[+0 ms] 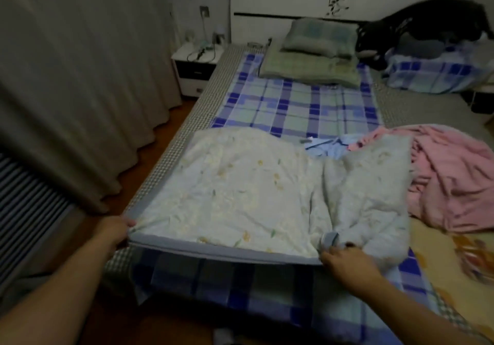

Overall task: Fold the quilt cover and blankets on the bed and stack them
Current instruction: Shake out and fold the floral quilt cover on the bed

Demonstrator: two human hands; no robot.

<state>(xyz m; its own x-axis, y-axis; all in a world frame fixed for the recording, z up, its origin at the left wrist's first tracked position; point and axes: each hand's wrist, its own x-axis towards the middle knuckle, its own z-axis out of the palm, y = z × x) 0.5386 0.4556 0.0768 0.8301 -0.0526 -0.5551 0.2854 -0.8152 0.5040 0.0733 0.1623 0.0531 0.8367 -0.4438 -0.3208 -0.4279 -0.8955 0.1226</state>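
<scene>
**What the bedroom view leaves unclear**

The fingertips of the left hand (113, 231) are tucked under the quilt cover (240, 192), out of sight. The right hand (344, 260) is blurred, so its grip on the cover's edge cannot be read finely. The pink blanket (454, 179) and yellow blanket (454, 259) run off the right edge. The dark heap (417, 29) by the headboard is too murky to identify. Items on the nightstand (195, 69) are too small to tell.

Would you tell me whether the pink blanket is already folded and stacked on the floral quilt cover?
No, the pink blanket lies crumpled on the bed beside the floral quilt cover, to its right.
</scene>
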